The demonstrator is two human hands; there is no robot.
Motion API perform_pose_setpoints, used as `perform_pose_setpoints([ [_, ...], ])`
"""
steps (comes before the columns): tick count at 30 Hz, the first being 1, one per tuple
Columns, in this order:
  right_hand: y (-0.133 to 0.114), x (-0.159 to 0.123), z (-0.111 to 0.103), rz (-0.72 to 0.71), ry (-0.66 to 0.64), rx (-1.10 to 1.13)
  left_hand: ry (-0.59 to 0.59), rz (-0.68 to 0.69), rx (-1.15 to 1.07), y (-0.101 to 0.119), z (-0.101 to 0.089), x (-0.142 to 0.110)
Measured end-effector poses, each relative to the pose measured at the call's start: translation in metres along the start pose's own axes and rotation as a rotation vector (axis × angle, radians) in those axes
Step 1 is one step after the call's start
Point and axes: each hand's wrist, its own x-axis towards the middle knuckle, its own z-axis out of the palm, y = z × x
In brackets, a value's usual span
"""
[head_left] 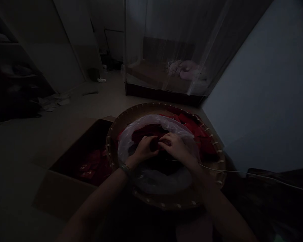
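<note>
Both hands meet over an open translucent plastic bag (156, 183) that lies in a round woven bamboo tray (131, 111). My left hand (145, 147), with a bangle at its wrist, has its fingers and thumb curled toward the right. Facing it, my right hand (175, 145) is curled as well, fingertips close to the left ones. Dark red material fills the bag around them; anything small between the fingertips is lost in the dim light. Red packets (192, 126) lie in the tray beyond the bag, toward the right.
Left of the tray stands an open cardboard box (63, 188) with red packets (93, 164) inside. A thin white cord (242, 172) runs from the tray to the right edge. Behind is a netted bed (164, 77); a pale wall (262, 101) rises at right.
</note>
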Motion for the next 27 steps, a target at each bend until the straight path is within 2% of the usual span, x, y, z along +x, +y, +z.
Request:
perform_pose_setpoints([
  [3, 0.011, -0.001, 0.013, 0.005, -0.053, 0.011, -0.010, -0.003, -0.010, 0.001, -0.001, 0.000],
  [5, 0.014, -0.002, 0.015, 0.028, -0.064, 0.038, -0.015, -0.013, -0.028, 0.003, -0.003, 0.001],
  [9, 0.012, -0.001, 0.001, 0.082, -0.026, 0.029, -0.015, -0.069, -0.094, 0.005, -0.007, 0.002],
  [13, 0.008, 0.000, -0.017, 0.101, -0.040, -0.041, -0.071, -0.138, -0.202, 0.000, -0.005, 0.003],
  [17, 0.012, -0.001, -0.022, 0.092, -0.014, -0.047, -0.123, -0.210, -0.282, -0.006, 0.000, 0.004],
  [21, 0.027, -0.005, -0.012, 0.187, 0.106, 0.029, 0.006, -0.346, -0.317, -0.012, 0.001, 0.008],
  [22, 0.031, -0.006, -0.007, 0.214, 0.098, 0.079, 0.054, -0.380, -0.331, -0.013, 0.000, 0.009],
  [25, 0.039, -0.008, 0.012, 0.239, -0.095, 0.321, 0.167, -0.457, -0.374, -0.017, 0.000, 0.012],
  [27, 0.039, -0.009, 0.024, 0.309, -0.101, 0.394, 0.184, -0.462, -0.399, -0.017, -0.001, 0.012],
])
